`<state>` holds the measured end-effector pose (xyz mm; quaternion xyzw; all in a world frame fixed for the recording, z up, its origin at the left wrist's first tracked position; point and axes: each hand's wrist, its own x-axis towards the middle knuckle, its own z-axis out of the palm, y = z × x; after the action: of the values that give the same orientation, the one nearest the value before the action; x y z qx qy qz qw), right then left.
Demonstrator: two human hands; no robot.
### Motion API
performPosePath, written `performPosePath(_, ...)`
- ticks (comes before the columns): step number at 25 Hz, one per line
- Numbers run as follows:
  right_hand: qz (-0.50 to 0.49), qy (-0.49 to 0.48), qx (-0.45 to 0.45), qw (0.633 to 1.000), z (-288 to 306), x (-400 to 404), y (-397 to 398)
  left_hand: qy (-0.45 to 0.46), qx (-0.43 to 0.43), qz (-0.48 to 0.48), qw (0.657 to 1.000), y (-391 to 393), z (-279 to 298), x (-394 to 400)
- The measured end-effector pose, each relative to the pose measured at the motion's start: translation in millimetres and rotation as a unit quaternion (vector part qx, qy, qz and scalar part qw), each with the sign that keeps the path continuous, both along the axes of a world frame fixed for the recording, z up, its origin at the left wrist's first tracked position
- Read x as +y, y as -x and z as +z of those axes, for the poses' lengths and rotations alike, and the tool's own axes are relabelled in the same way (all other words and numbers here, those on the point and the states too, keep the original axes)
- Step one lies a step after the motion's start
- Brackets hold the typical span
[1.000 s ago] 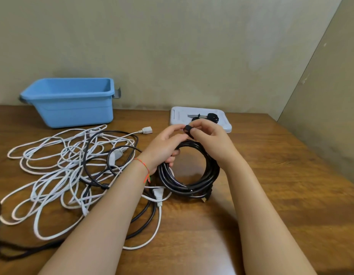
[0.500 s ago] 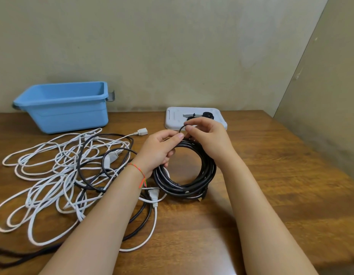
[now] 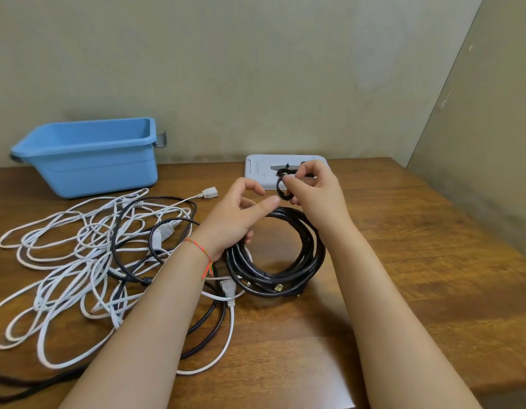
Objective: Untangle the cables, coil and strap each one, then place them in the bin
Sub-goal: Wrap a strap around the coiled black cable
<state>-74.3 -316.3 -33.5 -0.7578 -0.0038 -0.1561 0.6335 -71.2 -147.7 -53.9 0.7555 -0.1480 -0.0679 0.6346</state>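
Head view: table (image 3: pixel 403 261), blue bin (image 3: pixel 87 160) far left by the wall, white cable tangle (image 3: pixel 78 255), black coil (image 3: pixel 276 255) propped at centre. Left hand (image 3: pixel 235 219) grips coil's upper left, thumb and forefinger spread. Right hand (image 3: pixel 314 196) pinches black strap (image 3: pixel 283 187). Best: keep loops bunched, pull strap snug. Versus earlier: strap loop now lifted off the coil, left thumb released.

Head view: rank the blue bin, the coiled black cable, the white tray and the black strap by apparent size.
1. blue bin
2. coiled black cable, though nearer the camera
3. white tray, partly hidden by the right hand
4. black strap
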Motion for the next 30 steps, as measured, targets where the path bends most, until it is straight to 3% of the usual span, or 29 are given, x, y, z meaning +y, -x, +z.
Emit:
performPosePath(5, -0.083, 0.045, -0.109, 0.99, 5, 2, 4, -0.113, -0.061, 0.038, 0.991, 1, -5, -3)
performPosePath(8, -0.038, 0.015, -0.111, 0.993, 5, 12, 6, -0.142, -0.043, 0.061, 0.987, 0, -5, -5)
performPosePath(13, 0.016, -0.064, 0.061, 0.996, -13, 14, -4, -0.06, 0.082, -0.049, 0.994, 0, 1, 5)
performPosePath(17, 0.047, -0.075, 0.074, 0.993, -12, 7, -6, 0.126, 0.231, -0.054, 0.963, -6, -5, 5)
performPosePath(20, 0.066, -0.015, 0.071, 0.995, -15, 9, -6, 0.231, 0.296, -0.017, 0.927, -9, -4, 3)
performPosePath(27, 0.059, 0.066, -0.019, 0.996, -16, 14, -6, 0.182, 0.165, 0.038, 0.968, -1, 0, -7)
performPosePath(30, 0.08, 0.043, -0.018, 0.996, -11, 14, -1, 0.185, 0.142, 0.053, 0.971, -3, -2, -6)
